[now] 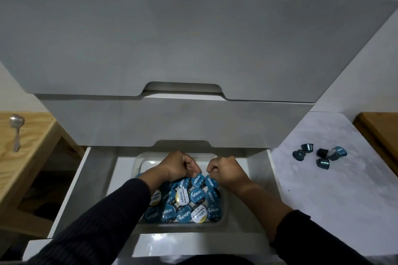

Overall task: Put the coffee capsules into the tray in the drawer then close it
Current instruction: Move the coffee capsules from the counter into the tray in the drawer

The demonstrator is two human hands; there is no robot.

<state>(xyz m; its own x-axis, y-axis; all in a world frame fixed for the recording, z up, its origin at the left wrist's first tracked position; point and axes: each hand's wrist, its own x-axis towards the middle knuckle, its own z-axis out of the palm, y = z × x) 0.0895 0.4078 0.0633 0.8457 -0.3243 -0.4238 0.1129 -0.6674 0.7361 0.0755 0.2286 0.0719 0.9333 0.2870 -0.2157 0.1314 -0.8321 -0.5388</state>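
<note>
We look down into the open bottom drawer [101, 180] of a grey chest, where a clear plastic tray [140, 162] sits. The tray's near part is packed with coffee capsules [189, 200], foil lids up. Most lids are blue and read "EXCELSO" in white; a few are white and yellow, and on those we can read "EXCELSO ROBUSTA GOLD". The far part of the tray shows bare bottom.

Our left hand [178, 164] is over the tray with its fingers curled; its grip is narrow and its fingertips meet the rim of a blue capsule at the far edge of the pile, though we cannot tell whether they truly pinch it. Our right hand [226, 170] is just beside it, fingers also curled, its fingertips at the neighbouring blue lid; again the hold is unclear.

On the white table [323, 178] to the right, five loose dark teal capsules [321, 155] lie in a small cluster, some tipped on their sides. Their writing is too small to read. On the wooden table [32, 157] at left lies a metal spoon [16, 131].
</note>
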